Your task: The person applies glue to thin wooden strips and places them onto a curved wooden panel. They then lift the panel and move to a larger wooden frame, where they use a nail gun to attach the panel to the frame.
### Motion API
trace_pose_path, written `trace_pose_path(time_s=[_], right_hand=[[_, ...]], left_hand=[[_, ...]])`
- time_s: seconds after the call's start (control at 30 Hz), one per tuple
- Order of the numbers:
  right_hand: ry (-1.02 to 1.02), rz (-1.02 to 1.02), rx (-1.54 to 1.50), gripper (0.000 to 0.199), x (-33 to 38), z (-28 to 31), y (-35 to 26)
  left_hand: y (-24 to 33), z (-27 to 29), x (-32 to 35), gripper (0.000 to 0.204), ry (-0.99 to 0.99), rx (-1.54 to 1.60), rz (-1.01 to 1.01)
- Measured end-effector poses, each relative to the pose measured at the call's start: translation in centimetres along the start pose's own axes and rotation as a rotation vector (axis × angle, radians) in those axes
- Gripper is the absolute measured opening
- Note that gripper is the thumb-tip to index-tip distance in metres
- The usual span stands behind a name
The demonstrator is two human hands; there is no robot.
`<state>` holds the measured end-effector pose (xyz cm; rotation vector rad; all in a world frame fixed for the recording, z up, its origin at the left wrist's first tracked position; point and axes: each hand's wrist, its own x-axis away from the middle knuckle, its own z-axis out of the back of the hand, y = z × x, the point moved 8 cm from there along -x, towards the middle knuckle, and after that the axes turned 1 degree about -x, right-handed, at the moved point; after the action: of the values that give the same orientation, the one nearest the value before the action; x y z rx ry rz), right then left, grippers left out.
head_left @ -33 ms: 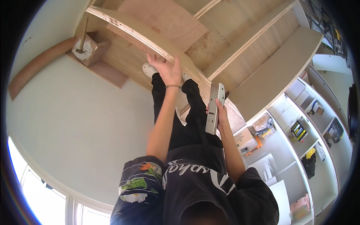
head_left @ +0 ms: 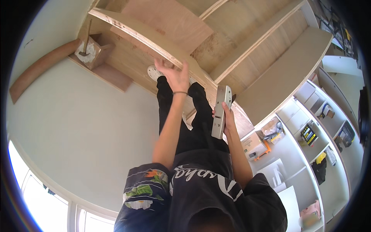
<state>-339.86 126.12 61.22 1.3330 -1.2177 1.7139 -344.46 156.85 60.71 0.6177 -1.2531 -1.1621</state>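
Note:
My left hand (head_left: 174,77) is held out over the edge of a wooden cabinet (head_left: 152,42), its fingers spread and nothing in them. A dark band circles that wrist. In my right hand (head_left: 228,120) is a silver metal bar (head_left: 219,116) with several holes and a slot along it, held upright in front of my right leg. My thumb lies on its face and the fingers wrap its side. Something dark sticks out beside the bar's far end; what it is I cannot make out.
At far left a hammer (head_left: 83,50) rests on a wooden box (head_left: 98,54), beside a curved board (head_left: 40,69). White shelves (head_left: 309,164) on the right hold a cardboard box (head_left: 253,144), an orange tool (head_left: 264,150) and bags. My shoes (head_left: 153,72) stand among the wooden panels.
My left hand has shifted slightly to the right and toward me, its fingers still spread. The right hand and the metal bar have stayed in place.

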Motion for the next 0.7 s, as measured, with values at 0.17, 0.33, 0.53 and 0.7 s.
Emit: trace_pose_path(time_s=[0.17, 0.33, 0.53, 0.7], right_hand=[[-0.047, 0.069, -0.161, 0.061, 0.3, 0.2, 0.0], [-0.084, 0.033, -0.230, 0.064, -0.6, 0.2, 0.1], [-0.057, 0.032, -0.180, 0.063, -0.8, 1.2, 1.4], [-0.072, 0.083, -0.241, 0.050, -0.9, 1.4, 1.7]], left_hand=[[3.7, -1.0, 6.6, 0.078, -0.098, -0.669, -0.533], [1.7, -5.2, 9.3, 0.030, -0.680, -0.846, -0.978], [0.6, -6.0, 9.0, 0.013, -0.677, -0.800, -1.066], [1.3, -6.0, 8.4, 0.012, -0.591, -0.697, -1.106]])
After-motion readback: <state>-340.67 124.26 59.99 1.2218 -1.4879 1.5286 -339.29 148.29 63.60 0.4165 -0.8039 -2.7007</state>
